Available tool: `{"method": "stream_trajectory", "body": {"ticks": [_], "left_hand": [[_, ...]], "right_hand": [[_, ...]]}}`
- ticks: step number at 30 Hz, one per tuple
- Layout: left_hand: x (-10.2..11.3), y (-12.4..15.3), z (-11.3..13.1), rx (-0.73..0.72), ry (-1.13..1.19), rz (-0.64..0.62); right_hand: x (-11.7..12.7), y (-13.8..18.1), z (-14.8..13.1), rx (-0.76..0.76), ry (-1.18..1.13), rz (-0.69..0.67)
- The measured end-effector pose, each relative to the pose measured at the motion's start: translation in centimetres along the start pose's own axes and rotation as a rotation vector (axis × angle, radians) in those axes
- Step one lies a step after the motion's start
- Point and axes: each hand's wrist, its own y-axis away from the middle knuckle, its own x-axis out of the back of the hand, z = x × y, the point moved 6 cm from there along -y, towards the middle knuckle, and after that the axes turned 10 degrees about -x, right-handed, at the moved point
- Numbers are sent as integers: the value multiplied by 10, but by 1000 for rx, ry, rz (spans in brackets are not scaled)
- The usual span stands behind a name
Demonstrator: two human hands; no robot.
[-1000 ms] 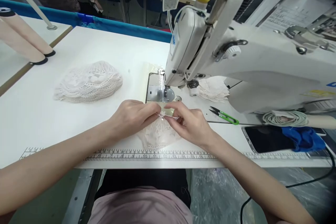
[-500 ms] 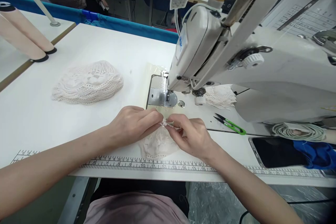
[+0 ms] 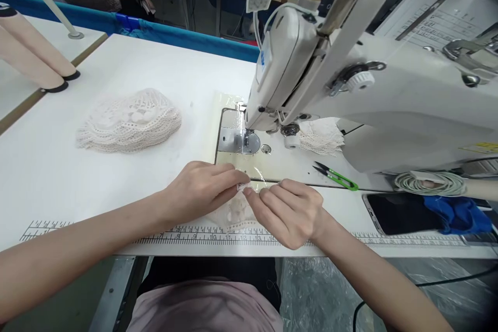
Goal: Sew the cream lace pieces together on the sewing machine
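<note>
A small piece of white lace [image 3: 232,213] hangs from my fingers over the table's front edge ruler. My left hand [image 3: 206,187] pinches its upper edge between thumb and forefinger. Close beside it, my right hand [image 3: 288,210] is closed with curled fingers, its thumb at the same bit of lace. Just beyond the hands is the sewing machine's needle plate [image 3: 233,140], with the presser foot [image 3: 248,140] over it. My right fingers hide part of the lace.
A pile of white lace pieces [image 3: 130,122] lies on the left; another lace stack [image 3: 321,136] sits under the sewing machine [image 3: 295,57]. Green thread snips [image 3: 336,175], a phone [image 3: 402,212], blue cloth [image 3: 457,213] and a coiled cord [image 3: 430,183] lie to the right. Leg-shaped forms [image 3: 35,52] stand far left.
My right hand has turned over, its knuckles now facing up and its fingers curled in. The left hand keeps its pinch on the lace. The view has shifted slightly.
</note>
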Motion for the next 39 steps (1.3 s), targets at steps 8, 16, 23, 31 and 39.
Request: {"method": "stream_trajectory", "body": {"ticks": [8, 16, 23, 31, 39], "left_hand": [[3, -9, -7, 437, 546, -287], [-17, -5, -48, 453, -136, -350], [-14, -8, -5, -79, -521, -208], [-25, 1, 7, -81, -474, -334], [-28, 1, 0, -31, -387, -341]], "right_hand": [[11, -16, 24, -472, -369, -293], [-73, 13, 62, -967, -506, -551], [-83, 20, 71, -1047, -525, -551], [-78, 16, 60, -740, -252, -511], [-47, 20, 73, -655, 150, -601]]}}
